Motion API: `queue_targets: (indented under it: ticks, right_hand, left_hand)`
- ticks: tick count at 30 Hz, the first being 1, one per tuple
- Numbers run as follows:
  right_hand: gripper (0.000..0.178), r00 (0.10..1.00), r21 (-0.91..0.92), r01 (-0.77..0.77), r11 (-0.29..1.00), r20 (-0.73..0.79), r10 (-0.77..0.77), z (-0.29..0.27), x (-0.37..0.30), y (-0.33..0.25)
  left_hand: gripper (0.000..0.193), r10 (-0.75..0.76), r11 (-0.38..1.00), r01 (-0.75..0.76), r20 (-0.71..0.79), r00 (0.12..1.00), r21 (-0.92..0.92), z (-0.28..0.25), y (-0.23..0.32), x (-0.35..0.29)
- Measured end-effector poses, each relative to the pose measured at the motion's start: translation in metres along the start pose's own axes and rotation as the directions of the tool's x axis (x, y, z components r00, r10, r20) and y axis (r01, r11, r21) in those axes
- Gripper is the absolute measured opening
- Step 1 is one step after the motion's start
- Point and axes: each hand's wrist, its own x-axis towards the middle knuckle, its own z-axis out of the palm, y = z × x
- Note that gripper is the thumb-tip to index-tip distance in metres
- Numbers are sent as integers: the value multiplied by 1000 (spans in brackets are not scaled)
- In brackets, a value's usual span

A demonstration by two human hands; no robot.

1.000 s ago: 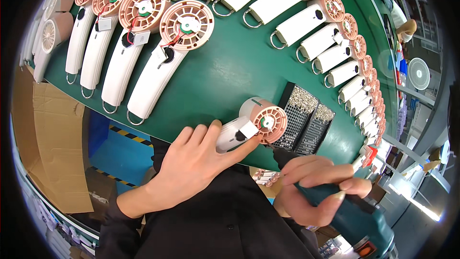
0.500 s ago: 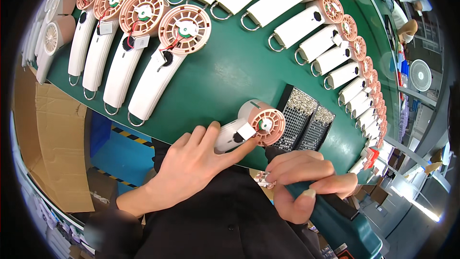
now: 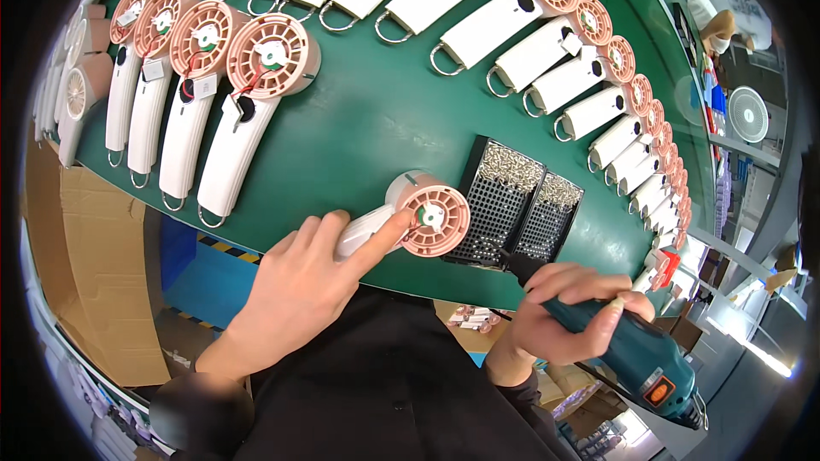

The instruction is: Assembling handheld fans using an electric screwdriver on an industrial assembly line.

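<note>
Just left of a black perforated twin tray [image 3: 471, 169] of small metal pieces, a pink-and-white plastic handheld fan [image 3: 437, 232] is held by the left hand [image 3: 295, 282], one finger extended. Around a teal electric screwdriver [image 3: 645, 357], the right hand [image 3: 572, 312] is closed. Hub fitted; head uncovered, assembly judged unfinished. Green tabletop [image 3: 367, 132] extends left of the tray; its edge lies just nearside.
</note>
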Motion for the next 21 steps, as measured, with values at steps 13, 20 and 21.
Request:
queue_targets:
  ticks: [13, 20, 21]
  right_hand:
    - [16, 996, -86, 55, 995, 78, -49, 4, -5, 14]
    - [15, 997, -130, 67, 989, -38, -72, 8, -5, 3]
    - [15, 997, -104, 69, 992, -35, -73, 9, -4, -1]
  left_hand:
    - [59, -7, 1000, 7, 19, 1000, -24, -5, 2, 3]
    - [63, 29, 997, -28, 23, 999, -67, -7, -2, -1]
    - [63, 25, 997, -23, 20, 999, -68, -7, -2, -3]
